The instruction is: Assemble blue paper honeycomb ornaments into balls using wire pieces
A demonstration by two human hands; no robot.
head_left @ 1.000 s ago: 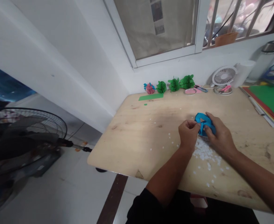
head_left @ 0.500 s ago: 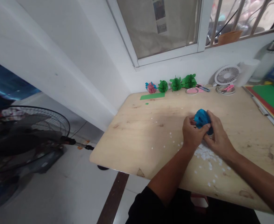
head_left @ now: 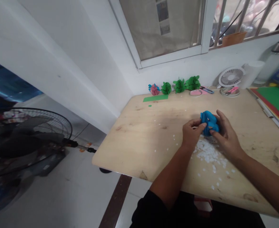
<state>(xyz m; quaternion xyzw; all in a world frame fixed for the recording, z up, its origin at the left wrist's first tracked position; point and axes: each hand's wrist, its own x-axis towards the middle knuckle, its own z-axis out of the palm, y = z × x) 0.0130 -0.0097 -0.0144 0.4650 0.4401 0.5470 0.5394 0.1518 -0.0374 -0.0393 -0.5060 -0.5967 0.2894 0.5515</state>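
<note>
Our left hand (head_left: 191, 131) pinches and right hand (head_left: 228, 136) cups the rounded blue layered-paper piece (head_left: 208, 123) at right, beyond small white paper scraps (head_left: 208, 152); we're seemingly parting folds, and the next move needs light pressure.

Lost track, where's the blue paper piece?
Head view, right of centre: the blue paper piece is held between the left hand and right hand, near white scraps.
</note>
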